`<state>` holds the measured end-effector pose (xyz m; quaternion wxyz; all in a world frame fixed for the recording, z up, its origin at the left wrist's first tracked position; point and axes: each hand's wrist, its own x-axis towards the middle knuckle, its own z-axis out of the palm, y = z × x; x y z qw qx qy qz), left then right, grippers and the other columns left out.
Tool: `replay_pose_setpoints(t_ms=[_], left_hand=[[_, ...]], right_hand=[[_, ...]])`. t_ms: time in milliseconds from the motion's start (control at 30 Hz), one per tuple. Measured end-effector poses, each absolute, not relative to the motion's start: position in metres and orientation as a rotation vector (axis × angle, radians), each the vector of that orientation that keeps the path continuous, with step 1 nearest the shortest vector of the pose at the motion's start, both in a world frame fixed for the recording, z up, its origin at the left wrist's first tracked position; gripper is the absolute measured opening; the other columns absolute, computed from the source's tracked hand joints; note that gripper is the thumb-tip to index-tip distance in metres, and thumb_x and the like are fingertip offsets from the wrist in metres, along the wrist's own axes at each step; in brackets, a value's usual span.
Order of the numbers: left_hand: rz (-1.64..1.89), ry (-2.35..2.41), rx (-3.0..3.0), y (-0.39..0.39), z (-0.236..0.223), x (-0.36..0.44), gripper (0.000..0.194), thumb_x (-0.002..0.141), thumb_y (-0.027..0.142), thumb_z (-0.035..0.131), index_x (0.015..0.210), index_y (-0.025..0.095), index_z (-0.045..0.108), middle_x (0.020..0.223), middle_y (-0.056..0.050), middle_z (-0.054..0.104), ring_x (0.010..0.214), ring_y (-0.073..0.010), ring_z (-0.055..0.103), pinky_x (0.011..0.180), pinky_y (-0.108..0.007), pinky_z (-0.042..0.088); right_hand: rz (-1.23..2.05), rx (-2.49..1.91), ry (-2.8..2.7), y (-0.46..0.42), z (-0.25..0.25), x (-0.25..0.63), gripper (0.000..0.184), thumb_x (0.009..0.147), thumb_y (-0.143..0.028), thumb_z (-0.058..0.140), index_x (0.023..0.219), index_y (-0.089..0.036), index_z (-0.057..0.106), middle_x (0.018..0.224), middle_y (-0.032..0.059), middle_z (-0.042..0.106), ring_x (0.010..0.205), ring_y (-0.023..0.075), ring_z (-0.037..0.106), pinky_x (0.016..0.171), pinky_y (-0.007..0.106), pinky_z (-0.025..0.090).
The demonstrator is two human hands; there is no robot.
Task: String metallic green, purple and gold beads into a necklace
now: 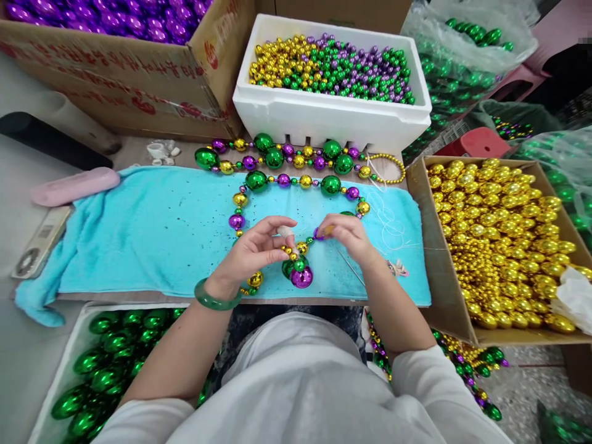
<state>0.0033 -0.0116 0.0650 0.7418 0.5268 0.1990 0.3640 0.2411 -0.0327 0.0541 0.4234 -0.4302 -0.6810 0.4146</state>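
Observation:
A bead garland (283,180) of green, purple and gold shiny balls curves across a turquoise towel (139,234). My left hand (254,250), with white wrapping on one finger, is closed at small gold beads on the garland's near end. Below those fingers hang a large purple bead (302,277) and green beads. My right hand (346,237) is closed in a pinch at a purple bead (318,234), to the right of my left hand. Its fingers partly hide that bead. A thin metal needle-like tool (351,267) lies on the towel below my right hand.
Beyond the towel lie more bead strands (274,158) and a white foam box (324,114) of small beads. Cardboard boxes hold purple beads (115,21) at back left and gold beads (499,240) at right. White thread (388,225) lies loose. Green beads (111,345) fill a tray at lower left.

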Motion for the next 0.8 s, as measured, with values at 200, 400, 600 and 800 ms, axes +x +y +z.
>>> replay_pose_setpoints(t_ms=[200,400,600,800], left_hand=[[0.784,0.415,1.237,-0.013,0.075,-0.010,0.043,0.078,0.012,0.074,0.118,0.023,0.064,0.085,-0.004,0.067,0.081,-0.0177,0.068,0.074,-0.031,0.057],[0.860,0.593,1.391,-0.015,0.086,0.003,0.034,0.076,0.016,0.076,0.108,0.021,0.068,0.083,-0.003,0.067,0.080,-0.0153,0.066,0.072,-0.026,0.057],[0.958,0.804,1.559,-0.015,0.084,0.020,0.032,0.078,0.027,0.071,0.109,0.022,0.067,0.103,-0.006,0.065,0.087,-0.0154,0.063,0.077,-0.030,0.057],[0.594,0.886,1.556,-0.008,0.070,-0.002,0.037,0.072,0.040,0.075,0.101,0.018,0.066,0.101,-0.007,0.067,0.092,-0.0186,0.062,0.080,-0.032,0.053]], right_hand=[[0.238,-2.077,-1.596,-0.060,0.024,0.304,0.049,0.090,-0.059,0.050,0.083,-0.015,0.071,0.085,0.0140,0.068,0.088,0.0288,0.061,0.081,0.042,0.047],[0.476,-1.806,-1.563,-0.074,0.036,0.276,0.055,0.082,-0.057,0.064,0.119,-0.016,0.064,0.123,0.0183,0.062,0.120,0.0340,0.054,0.103,0.053,0.040],[1.360,-1.103,-1.505,-0.051,0.065,0.185,0.064,0.074,-0.034,0.075,0.132,-0.020,0.052,0.095,0.0037,0.066,0.078,0.0165,0.063,0.071,0.032,0.054],[1.310,-1.140,-1.407,-0.029,0.122,0.199,0.033,0.076,-0.023,0.067,0.109,-0.018,0.060,0.074,-0.0025,0.058,0.060,0.0103,0.056,0.054,0.024,0.047]])
